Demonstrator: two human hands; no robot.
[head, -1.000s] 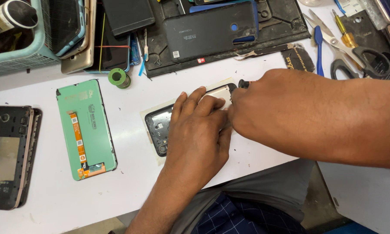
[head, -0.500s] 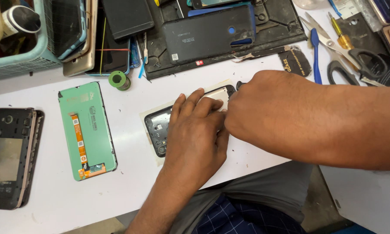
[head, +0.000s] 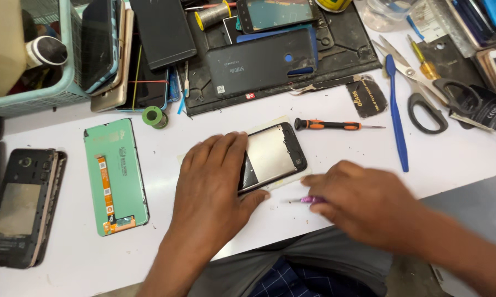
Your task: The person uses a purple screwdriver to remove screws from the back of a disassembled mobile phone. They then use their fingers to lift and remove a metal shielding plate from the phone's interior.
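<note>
White tabletop (head: 336,148) fills most of the frame, crowded along the upper edge with a black mat of phone parts (head: 281,55), a teal basket (head: 44,93) at upper left and scissors (head: 424,88) at upper right. At centre lies the opened phone frame (head: 273,157), face up, black-rimmed with a pale metal plate showing. The left hand (head: 212,190) lies flat over its left portion, fingers spread and pressing down, thumb against the lower edge. The right hand (head: 363,201), lower right of centre, is blurred; its fingers seem closed around a small purple-handled tool (head: 306,199) whose thin tip points left toward the phone's lower corner, though the grip itself is hard to make out.

An orange-and-black screwdriver (head: 328,125) rests just above and right of the phone, a blue spudger (head: 395,110) further right. At left lie a green-backed display panel (head: 116,179) and, at the frame's left edge, another stripped phone body (head: 22,206). A green tape roll (head: 154,116) sits above the panel.

The phone frame looks light, thin and rigid, likely smooth enough to slide on the table and easily scratched or bent; the safest hold is by its long side rims, or pinned flat by a palm.
</note>
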